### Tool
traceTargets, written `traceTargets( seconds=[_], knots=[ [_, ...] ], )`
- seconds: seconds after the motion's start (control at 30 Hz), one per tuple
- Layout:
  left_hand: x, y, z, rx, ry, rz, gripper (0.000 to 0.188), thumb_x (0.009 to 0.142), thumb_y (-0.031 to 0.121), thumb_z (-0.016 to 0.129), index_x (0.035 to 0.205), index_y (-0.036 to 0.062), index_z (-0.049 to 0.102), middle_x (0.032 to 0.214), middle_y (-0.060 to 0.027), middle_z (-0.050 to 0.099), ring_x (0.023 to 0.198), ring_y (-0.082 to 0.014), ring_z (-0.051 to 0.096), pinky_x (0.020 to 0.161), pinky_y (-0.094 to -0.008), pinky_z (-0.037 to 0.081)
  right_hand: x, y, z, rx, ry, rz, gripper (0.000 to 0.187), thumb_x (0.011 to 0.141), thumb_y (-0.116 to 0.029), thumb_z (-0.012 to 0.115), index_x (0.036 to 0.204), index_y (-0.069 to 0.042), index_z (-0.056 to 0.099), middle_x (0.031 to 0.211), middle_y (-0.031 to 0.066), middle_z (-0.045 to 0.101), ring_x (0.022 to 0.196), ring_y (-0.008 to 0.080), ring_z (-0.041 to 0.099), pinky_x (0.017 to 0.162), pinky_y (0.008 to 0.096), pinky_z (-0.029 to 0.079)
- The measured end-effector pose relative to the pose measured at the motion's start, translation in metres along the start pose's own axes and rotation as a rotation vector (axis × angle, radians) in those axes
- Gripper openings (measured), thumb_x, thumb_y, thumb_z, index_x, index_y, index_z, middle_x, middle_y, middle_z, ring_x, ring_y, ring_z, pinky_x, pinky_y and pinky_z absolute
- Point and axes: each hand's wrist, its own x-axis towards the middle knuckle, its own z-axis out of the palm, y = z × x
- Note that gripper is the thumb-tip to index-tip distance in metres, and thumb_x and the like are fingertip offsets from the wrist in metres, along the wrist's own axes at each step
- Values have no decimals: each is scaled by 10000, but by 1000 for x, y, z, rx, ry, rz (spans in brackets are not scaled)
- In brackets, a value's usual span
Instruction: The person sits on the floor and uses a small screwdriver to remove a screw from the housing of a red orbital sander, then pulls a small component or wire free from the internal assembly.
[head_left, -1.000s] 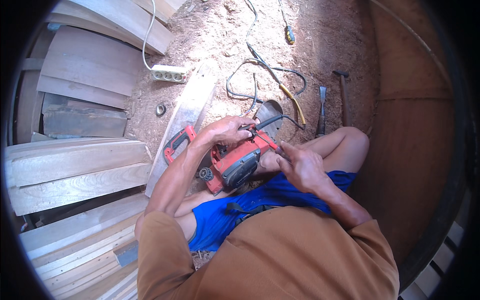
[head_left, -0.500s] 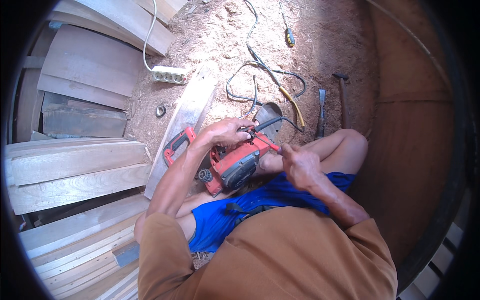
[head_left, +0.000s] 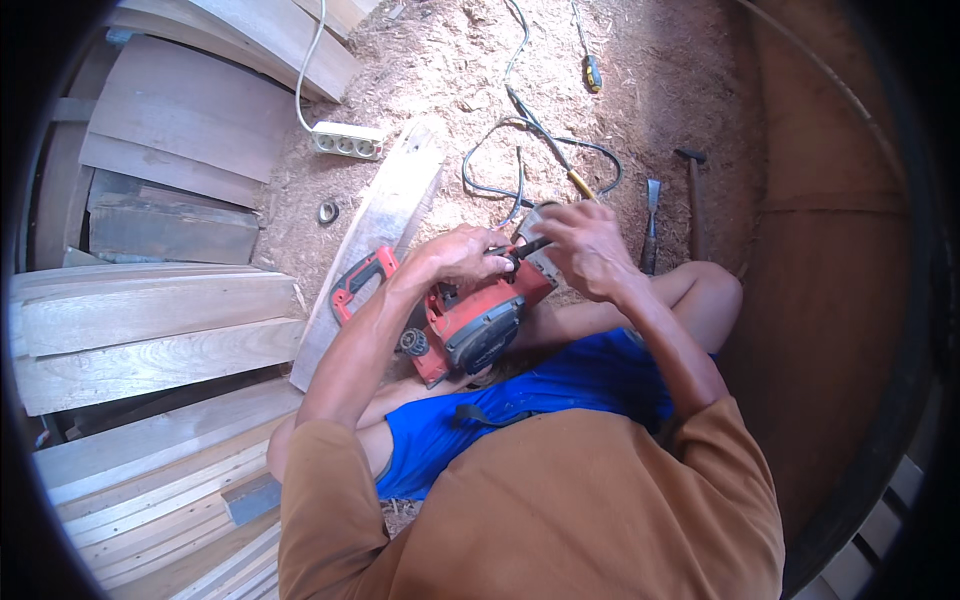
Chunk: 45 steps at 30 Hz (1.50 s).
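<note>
A red and black electric planer (head_left: 465,322) rests on my lap, over a wooden plank (head_left: 375,235) that runs away from me. My left hand (head_left: 462,254) lies on top of the planer and grips it, with a thin dark tool between the two hands. My right hand (head_left: 585,247) is closed over the planer's front end, fingers curled around a small part I cannot make out. My blue shorts (head_left: 540,400) and bare legs are under the tool.
Curved wooden boards (head_left: 150,320) are stacked at the left. On the sawdust lie a white power strip (head_left: 346,140), black cables (head_left: 530,150), a chisel (head_left: 651,215), a hammer (head_left: 693,195), a screwdriver (head_left: 592,72) and a small metal ring (head_left: 327,212). A rusty curved wall (head_left: 830,260) stands at the right.
My right hand has moved up from the planer's side near my thigh to its front end, beside my left hand. The planer has barely shifted.
</note>
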Motion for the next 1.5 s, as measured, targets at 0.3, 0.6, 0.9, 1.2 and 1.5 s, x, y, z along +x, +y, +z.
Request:
traceTargets(
  seconds=[0.3,0.6,0.9,1.2,1.5],
  knots=[
    [3,-5,3,52,-11,-37,403,930,329,741,1262,102,722,1064,-196,769,990,-372,742,896,-475,573,22,9,35,500,-406,195,256,863,-37,687,1109,5,741,1065,208,751,1028,403,710,920,477,552],
    [0,3,-1,4,-43,-88,380,933,326,749,1230,88,737,986,-193,773,918,-331,762,851,-465,585,35,1,22,485,-413,300,120,851,-64,734,923,7,669,883,190,735,855,370,723,735,466,535],
    [0,-6,-5,-44,-75,-121,355,929,309,737,1203,84,738,982,-187,769,954,-339,744,865,-458,576,49,20,26,288,-502,117,193,878,-170,766,1014,-37,735,927,169,764,916,347,732,787,450,534],
    [3,-7,-9,-321,-160,-208,269,971,224,740,1205,93,727,867,-84,751,704,-169,720,674,-384,581,49,30,21,603,-562,251,193,867,-104,729,1034,-7,725,873,149,714,828,299,694,773,419,531],
    [4,9,-12,-162,-193,-196,274,964,245,741,1178,77,723,867,-127,766,758,-214,748,712,-399,592,56,45,35,624,-645,218,195,833,-90,737,1008,-8,760,921,185,753,919,335,738,807,442,554]
  ],
)
